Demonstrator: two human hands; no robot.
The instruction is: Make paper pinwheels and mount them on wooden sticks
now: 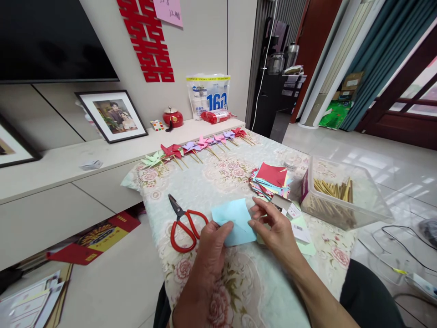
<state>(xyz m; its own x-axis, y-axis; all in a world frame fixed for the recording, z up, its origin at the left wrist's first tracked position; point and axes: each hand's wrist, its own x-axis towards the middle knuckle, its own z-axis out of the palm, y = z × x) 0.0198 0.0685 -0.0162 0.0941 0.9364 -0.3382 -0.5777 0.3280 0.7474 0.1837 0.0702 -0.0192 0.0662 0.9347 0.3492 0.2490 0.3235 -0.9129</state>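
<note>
My left hand (213, 239) pinches a light blue square of paper (237, 230), its thumb on top near the middle. A slit runs in from the lower right corner of the paper. My right hand (273, 225) is at the paper's right edge, fingers curled and thumb apart from them, with nothing visible between them. Left of the paper lie red-handled scissors (186, 225), blades pointing away. Just beyond my right hand are a stack of coloured paper squares (271, 175) and a small open box (300, 230).
A clear plastic bin (368, 214) holding thin wooden sticks (336, 193) stands at the right. Finished paper pinwheels (172, 151) on sticks line the far edge of the flowered tablecloth (205, 182). Behind is a white cabinet (61, 159) with a framed photo (134, 130).
</note>
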